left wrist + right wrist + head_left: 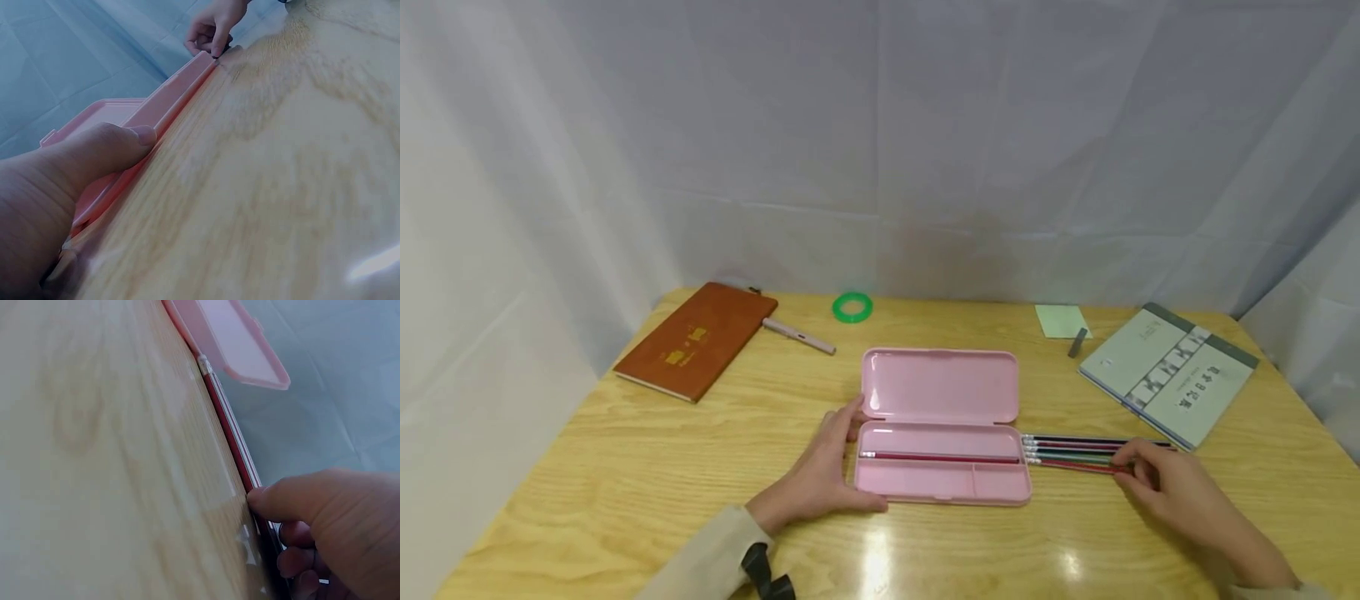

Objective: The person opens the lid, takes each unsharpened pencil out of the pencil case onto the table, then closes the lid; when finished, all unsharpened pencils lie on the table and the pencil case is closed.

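A pink pencil case (917,483) lies on the table with its lid (940,387) folded back. One dark red pencil (940,457) lies lengthwise in its long rear compartment; the two front compartments hold nothing. My left hand (816,475) holds the case at its left end, thumb (131,140) along the front edge. To the right of the case, several pencils (1060,446) lie side by side, eraser ends toward it. My right hand (1180,500) pinches the nearest one, a red pencil (228,431), near its far end; the curled fingers hide that tip.
A brown notebook (700,342) and a pale pen (799,336) lie at the back left. Behind the case is a green tape ring (852,307). Sticky notes (1060,321), a small grey stick (1077,342) and a grey-green book (1172,375) lie at the back right.
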A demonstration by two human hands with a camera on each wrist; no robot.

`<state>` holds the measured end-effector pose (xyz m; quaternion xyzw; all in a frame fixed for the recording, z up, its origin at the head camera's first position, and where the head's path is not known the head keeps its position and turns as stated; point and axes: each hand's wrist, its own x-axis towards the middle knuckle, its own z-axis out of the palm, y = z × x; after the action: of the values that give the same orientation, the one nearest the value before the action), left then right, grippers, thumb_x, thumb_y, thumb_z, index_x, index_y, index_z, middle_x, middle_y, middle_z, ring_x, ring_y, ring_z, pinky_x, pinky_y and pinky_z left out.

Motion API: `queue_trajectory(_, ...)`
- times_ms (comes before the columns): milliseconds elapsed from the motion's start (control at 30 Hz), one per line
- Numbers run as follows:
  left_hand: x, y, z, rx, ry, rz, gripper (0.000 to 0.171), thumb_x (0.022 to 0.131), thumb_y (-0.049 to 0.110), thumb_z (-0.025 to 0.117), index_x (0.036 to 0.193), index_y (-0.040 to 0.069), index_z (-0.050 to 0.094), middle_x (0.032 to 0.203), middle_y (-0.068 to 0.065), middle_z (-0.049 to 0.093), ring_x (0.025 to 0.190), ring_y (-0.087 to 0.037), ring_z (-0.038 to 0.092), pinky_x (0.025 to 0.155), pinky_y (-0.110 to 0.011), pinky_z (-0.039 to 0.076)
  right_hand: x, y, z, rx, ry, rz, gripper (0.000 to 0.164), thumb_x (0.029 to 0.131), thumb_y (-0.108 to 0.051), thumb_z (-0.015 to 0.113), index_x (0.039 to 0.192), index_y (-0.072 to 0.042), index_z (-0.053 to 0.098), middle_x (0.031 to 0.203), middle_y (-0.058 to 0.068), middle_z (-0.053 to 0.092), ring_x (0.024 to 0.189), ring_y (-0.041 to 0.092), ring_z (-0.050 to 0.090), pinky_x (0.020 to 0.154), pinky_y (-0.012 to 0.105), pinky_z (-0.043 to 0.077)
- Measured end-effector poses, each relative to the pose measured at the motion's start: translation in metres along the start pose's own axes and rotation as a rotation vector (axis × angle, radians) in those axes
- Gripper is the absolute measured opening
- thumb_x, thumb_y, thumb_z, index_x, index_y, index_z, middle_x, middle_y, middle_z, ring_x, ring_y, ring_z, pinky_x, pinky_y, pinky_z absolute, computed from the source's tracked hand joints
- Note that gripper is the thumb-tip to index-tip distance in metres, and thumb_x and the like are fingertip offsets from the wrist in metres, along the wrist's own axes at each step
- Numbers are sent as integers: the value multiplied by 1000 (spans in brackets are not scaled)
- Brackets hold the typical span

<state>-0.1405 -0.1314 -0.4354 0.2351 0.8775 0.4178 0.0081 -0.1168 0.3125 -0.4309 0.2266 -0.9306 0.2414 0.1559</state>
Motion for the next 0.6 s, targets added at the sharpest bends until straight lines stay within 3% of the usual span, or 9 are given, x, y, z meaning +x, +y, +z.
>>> queue_trajectory(133, 0, -1, 0, 5, 0, 3, 131, 51, 41, 93, 153, 9, 17, 129, 3, 45, 105, -11, 41, 92, -31, 43, 9, -6, 5, 19, -24, 10, 30, 72, 3, 77, 92, -13, 60, 62, -20, 39, 53, -8, 33, 47, 16, 31)
queue_trajectory(367, -2, -1, -1, 3, -1, 2, 130, 53, 44, 92, 153, 10, 17, 131, 2, 45, 107, -12, 42, 93, -32, 43, 38, -26, 14, 86, -148, 40, 17, 84, -5, 71, 94, -15, 61, 63, -17, 42, 53, -6, 35, 47, 18, 34)
queue_trajectory(600, 0, -2, 0, 5, 0, 23, 129, 52, 39, 93, 153, 7, 18, 131, 0, 46, 108, -13, 43, 94, -33, 44, 71, -51, 35, 162, -166, -143, 13, 84, -8, 72, 91, -16, 65, 61, -18, 42, 52, -7, 34, 45, 17, 34)
